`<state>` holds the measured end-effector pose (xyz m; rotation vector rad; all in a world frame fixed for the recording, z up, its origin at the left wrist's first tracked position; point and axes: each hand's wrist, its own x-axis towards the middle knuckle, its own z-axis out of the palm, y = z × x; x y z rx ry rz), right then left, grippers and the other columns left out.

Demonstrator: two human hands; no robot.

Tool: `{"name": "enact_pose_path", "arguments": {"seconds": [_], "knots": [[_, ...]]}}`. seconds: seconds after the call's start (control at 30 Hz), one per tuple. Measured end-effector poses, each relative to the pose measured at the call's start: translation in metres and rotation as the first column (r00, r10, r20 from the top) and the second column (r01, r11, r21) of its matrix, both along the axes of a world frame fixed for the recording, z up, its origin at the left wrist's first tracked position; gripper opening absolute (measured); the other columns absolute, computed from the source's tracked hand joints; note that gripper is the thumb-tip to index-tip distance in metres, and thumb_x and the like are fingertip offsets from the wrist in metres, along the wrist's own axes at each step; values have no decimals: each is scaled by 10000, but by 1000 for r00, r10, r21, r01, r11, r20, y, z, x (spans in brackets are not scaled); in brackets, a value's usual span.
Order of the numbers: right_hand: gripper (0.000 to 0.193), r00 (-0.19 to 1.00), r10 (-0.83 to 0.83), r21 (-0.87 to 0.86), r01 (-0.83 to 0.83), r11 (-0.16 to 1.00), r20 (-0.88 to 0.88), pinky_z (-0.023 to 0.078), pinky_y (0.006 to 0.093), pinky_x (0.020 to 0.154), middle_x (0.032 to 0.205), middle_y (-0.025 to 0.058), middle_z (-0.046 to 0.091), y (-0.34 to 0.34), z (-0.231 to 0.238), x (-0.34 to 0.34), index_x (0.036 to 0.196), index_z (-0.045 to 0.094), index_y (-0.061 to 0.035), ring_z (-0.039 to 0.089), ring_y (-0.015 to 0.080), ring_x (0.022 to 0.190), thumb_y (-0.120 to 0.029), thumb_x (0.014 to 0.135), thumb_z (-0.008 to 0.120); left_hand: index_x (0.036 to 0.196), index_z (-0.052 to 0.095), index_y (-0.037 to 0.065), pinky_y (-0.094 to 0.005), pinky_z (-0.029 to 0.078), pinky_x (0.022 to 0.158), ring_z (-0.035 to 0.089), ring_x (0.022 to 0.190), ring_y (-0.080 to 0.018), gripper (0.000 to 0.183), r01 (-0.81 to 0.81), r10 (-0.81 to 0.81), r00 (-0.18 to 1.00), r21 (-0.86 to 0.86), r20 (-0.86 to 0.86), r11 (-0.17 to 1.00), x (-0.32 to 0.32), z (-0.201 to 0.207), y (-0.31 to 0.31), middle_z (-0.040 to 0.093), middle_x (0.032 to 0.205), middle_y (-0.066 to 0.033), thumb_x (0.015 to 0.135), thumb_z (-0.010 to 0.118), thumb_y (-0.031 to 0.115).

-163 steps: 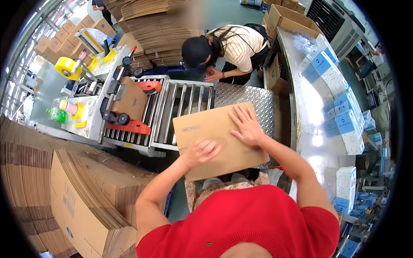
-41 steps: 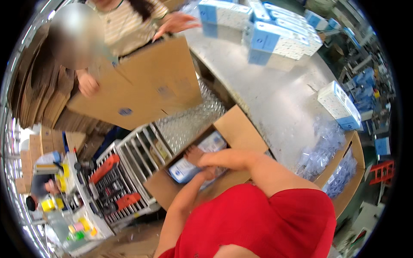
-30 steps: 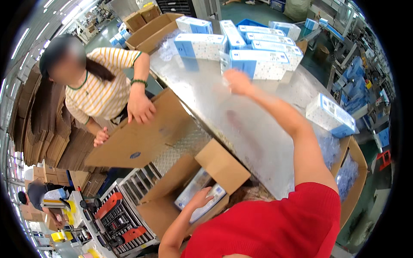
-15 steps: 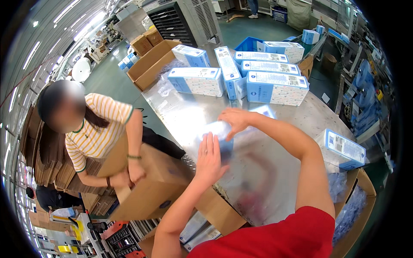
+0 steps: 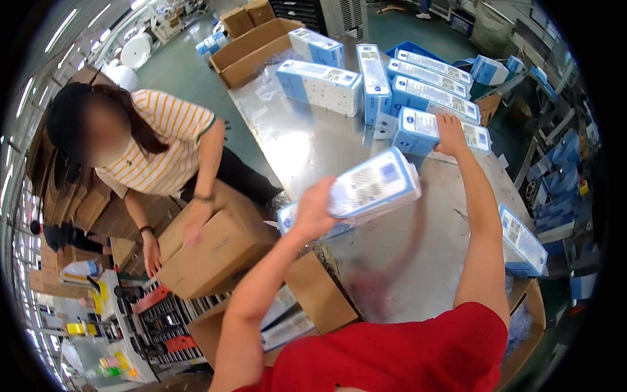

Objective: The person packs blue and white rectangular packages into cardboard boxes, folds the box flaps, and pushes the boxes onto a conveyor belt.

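Observation:
A blue-and-white packaged box [image 5: 375,183] is held tilted above the metal table, with my left hand [image 5: 315,212] wrapped around its near-left end. Farther off and to the right, my right hand [image 5: 449,135] grips another blue-and-white box [image 5: 416,132] from above; that box stands at the front of a row. Behind it, several similar boxes [image 5: 434,95] lie side by side. Below my left forearm, an opened cardboard carton [image 5: 320,284] contains more boxes [image 5: 289,332], partly covered by my arm.
To the left, a person in a striped shirt [image 5: 171,134] handles a brown carton [image 5: 219,251]. The metal table [image 5: 444,219] bears more boxes [image 5: 320,86] at its far side and one box [image 5: 522,243] at its right edge. A carton [image 5: 532,313] with plastic wrap stands at lower right.
Both hands were together over a blurred box. My left hand now holds a box up at the left; my right hand has moved away to the far right, onto another box. The co-worker's carton has tipped lower.

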<state>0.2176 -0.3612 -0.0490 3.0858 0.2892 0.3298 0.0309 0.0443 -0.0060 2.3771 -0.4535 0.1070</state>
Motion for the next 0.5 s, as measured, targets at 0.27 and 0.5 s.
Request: {"name": "enact_pose_path", "arguments": {"seconds": [0.27,0.5], "knots": [[725,996,7,16,-9,1000,93,391,467,879,1113,122,548,66,21,-81,1148,496,-79,493,366,1072,-166,530,864,1289,434,29,-342,392,991,493,1161,-210,789,-430,25,843,-646,-537,631,-204,35,151,529,1207,-112,641,855,191],[726,925,369,575,-350,740,88,422,414,891,1080,136,604,211,116,-201,1179,515,-47,553,324,1035,-151,553,866,1157,472,24,-451,418,885,526,1009,-408,639,-80,192,882,265,-431,961,-363,-74,199,549,1053,-181,622,810,109]]}}
